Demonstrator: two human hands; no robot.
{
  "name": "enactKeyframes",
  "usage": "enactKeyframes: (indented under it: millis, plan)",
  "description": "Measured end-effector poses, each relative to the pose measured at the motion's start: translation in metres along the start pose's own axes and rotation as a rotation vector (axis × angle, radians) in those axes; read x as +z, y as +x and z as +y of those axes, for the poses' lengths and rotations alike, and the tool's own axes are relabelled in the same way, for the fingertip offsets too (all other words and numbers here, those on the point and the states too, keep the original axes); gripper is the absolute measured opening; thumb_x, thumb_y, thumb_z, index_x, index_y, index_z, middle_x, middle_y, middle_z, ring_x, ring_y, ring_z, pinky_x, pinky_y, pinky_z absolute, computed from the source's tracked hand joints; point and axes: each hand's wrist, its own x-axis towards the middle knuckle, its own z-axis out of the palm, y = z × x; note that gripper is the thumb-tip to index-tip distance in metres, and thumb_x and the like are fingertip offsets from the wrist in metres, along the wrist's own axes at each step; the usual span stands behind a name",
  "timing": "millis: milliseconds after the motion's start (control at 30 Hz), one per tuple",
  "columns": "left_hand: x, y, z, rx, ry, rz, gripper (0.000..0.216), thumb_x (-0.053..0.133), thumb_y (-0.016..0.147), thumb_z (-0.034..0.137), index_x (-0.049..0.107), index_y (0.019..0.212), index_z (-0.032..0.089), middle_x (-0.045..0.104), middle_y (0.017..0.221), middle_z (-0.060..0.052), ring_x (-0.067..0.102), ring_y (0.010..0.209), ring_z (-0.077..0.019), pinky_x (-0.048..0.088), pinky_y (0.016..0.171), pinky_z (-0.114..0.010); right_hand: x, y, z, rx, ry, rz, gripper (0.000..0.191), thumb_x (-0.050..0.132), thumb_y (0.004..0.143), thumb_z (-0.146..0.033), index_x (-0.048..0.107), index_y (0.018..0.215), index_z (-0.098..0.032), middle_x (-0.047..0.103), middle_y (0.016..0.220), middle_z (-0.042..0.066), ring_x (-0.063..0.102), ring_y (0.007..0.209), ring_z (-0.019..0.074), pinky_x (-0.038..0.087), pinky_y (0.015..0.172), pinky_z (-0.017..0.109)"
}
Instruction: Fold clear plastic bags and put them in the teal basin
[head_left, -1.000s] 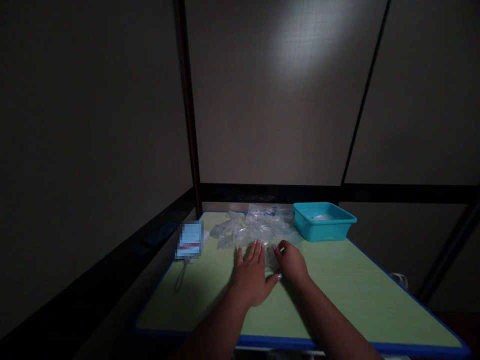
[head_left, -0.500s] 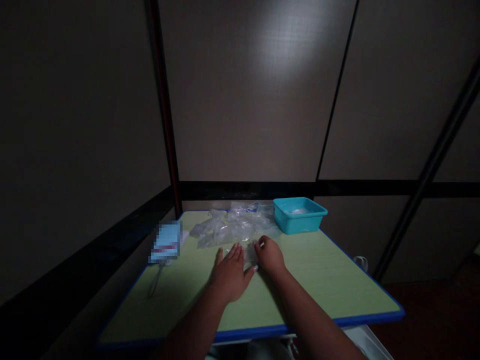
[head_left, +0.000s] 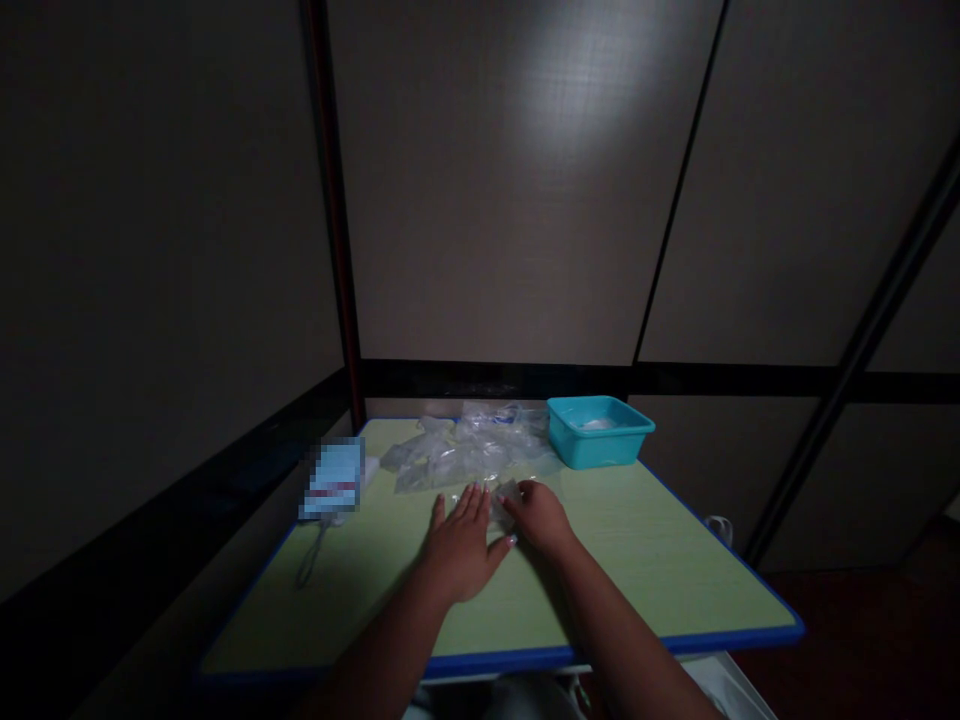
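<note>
On the green table (head_left: 630,560) my left hand (head_left: 463,545) lies flat, fingers spread, pressing the left side of a small clear plastic bag (head_left: 498,514). My right hand (head_left: 541,518) is closed at the bag's right side, pinching its edge between thumb and fingers and lifting it a little. Part of this bag is hidden under both hands. Just beyond my fingertips spreads a heap of crumpled clear plastic bags (head_left: 472,450).
A turquoise plastic basin (head_left: 600,445) with something whitish inside stands at the back right. A blurred light-blue item (head_left: 334,480) with a cord loop (head_left: 309,560) lies at the left edge. Panelled walls (head_left: 495,200) close off the back and left.
My right hand has shifted slightly, and its thumb now pinches the bag's edge, which folds up towards the left hand. My left hand stays flat in place.
</note>
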Motion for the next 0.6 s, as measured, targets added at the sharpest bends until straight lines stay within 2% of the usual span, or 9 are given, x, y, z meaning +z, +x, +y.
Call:
enactKeyframes:
  millis: [33,133,233,433,600]
  plan:
    - [-0.001,0.000,0.000,-0.002,-0.001,-0.003,0.071,0.012,0.085,0.060,0.019,0.139,0.015,0.014,0.146,-0.008,0.009,0.134,-0.0226,0.008,0.105,-0.052,-0.001,-0.001,0.000,-0.005,-0.013,-0.005,0.030,0.059,0.073,-0.039,0.063,0.090,-0.016,0.068,0.085,0.009,0.061,0.075,0.0193,0.035,0.060,0.024]
    - [-0.002,-0.001,0.001,-0.008,0.005,0.014,0.071,0.013,0.085,0.060,0.019,0.139,0.015,0.013,0.146,-0.008,0.006,0.134,-0.0221,0.007,0.106,-0.052,-0.003,-0.006,-0.001,-0.045,-0.114,-0.006,0.049,0.060,0.072,-0.035,0.051,0.116,-0.015,0.065,0.101,0.012,0.059,0.093,0.0229,0.034,0.075,0.029]
    - [-0.003,-0.001,0.001,-0.007,0.013,0.025,0.070,0.017,0.085,0.058,0.018,0.139,0.015,0.013,0.146,-0.007,0.006,0.135,-0.0220,0.006,0.106,-0.052,-0.002,-0.010,-0.005,-0.097,-0.273,-0.008,0.056,0.052,0.079,-0.032,0.036,0.129,-0.014,0.066,0.096,0.013,0.059,0.093,0.0240,0.030,0.082,0.035]
    - [-0.003,-0.002,0.000,0.038,0.011,0.028,0.064,0.018,0.087,0.052,0.019,0.139,0.015,0.016,0.146,-0.007,0.009,0.134,-0.0203,0.005,0.106,-0.053,0.000,-0.015,-0.009,-0.145,-0.377,-0.014,0.049,0.045,0.082,-0.029,0.034,0.127,-0.014,0.067,0.088,0.013,0.062,0.085,0.0250,0.028,0.081,0.039]
    - [-0.001,-0.001,0.001,0.034,0.016,0.010,0.061,0.015,0.088,0.048,0.023,0.138,0.014,0.020,0.145,-0.008,0.012,0.134,-0.0197,0.005,0.106,-0.052,-0.001,-0.014,-0.009,-0.091,-0.284,0.013,0.040,0.039,0.086,-0.033,0.039,0.121,-0.014,0.066,0.090,0.013,0.061,0.088,0.0245,0.031,0.079,0.036]
